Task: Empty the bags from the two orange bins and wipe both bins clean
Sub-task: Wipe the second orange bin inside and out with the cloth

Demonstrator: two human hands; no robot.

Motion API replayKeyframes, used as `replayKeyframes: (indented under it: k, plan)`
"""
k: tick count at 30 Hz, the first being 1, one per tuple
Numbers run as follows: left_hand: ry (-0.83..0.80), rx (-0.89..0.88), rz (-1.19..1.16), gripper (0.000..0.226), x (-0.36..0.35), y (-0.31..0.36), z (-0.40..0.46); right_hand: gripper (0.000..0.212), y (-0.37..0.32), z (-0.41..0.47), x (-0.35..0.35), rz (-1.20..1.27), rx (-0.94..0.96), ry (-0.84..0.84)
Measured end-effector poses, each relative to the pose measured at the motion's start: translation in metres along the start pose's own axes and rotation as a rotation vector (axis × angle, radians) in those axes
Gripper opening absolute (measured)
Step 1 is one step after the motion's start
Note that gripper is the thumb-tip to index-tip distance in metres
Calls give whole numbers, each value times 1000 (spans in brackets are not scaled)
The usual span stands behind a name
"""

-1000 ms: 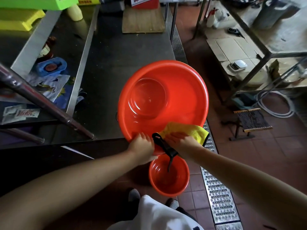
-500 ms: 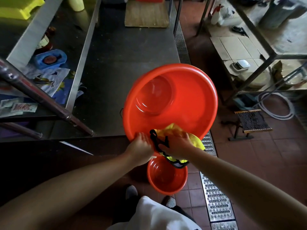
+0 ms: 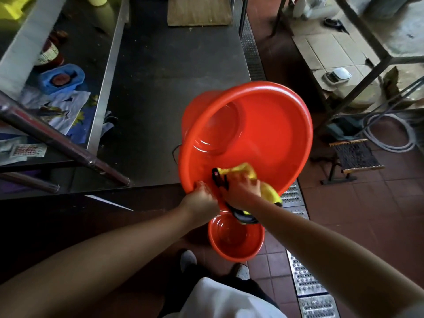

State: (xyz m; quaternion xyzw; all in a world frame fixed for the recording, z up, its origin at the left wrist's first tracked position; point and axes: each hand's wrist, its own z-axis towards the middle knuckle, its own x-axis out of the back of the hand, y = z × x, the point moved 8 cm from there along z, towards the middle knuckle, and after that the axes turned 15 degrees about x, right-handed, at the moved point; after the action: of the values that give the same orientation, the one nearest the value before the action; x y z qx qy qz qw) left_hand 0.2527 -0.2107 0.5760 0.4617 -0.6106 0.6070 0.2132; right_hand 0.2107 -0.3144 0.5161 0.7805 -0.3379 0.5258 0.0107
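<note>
Red-brown floor tiles [image 3: 378, 214] and a dark steel bench [image 3: 165, 92] fill this kitchen corner, seen from above.

At the near edge of the bench, the left hand [image 3: 202, 200] grips the rim of the large orange bin [image 3: 270, 143], fingers curled over the lip. Just beside it, the right hand [image 3: 243, 191] is clenched on a yellow cloth [image 3: 241, 172] with black trim, pressing it against the inside wall of the bin close to the rim. Part of the cloth hangs out over the rim below the wrist.

That large bin is tilted, its mouth turned toward the camera, with its far side over the bench corner and its near side hanging past the edge. Its round base shows glossy at the upper left of the interior.

Directly below the hands, a small orange bin [image 3: 236, 242] stands upright on the floor, partly hidden by the right forearm. A metal drain grate [image 3: 305, 278] runs along the floor just to the right of it.

Farther out on the bench top lies a brown board [image 3: 199, 10]. To the left, a lower shelf holds a blue pack [image 3: 62, 78] and printed bags [image 3: 62, 109]. On the right, a metal frame stands over flattened cardboard [image 3: 325, 49], with a grey hose [image 3: 390, 134] coiled near a small stool [image 3: 355, 156].
</note>
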Motion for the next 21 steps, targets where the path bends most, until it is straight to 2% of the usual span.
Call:
replayKeyframes:
  k: [2,4,7,11,14,18,19,21]
  plan:
    - [21,0,-20,29,4,-2,-1,64,-9,1,-5,51,63,4]
    - [27,-12,-21,26,3,-1,-2,59,10,7,12,-95,102,44]
    - [2,-27,0,31,3,5,-2,56,39,22,20,-219,10,34]
    - [-11,-14,-33,38,9,7,-4,57,-2,33,-18,-2,71,-9]
    - [-2,-35,-58,45,5,1,-7,56,15,40,-8,9,133,8]
    - [-31,-48,-6,42,4,8,-4,52,51,60,13,-75,-62,85]
    - [-51,-42,-19,41,3,10,-3,53,38,65,7,-27,-67,82]
    - [-40,-26,-50,39,1,10,-6,53,1,71,-14,85,43,55]
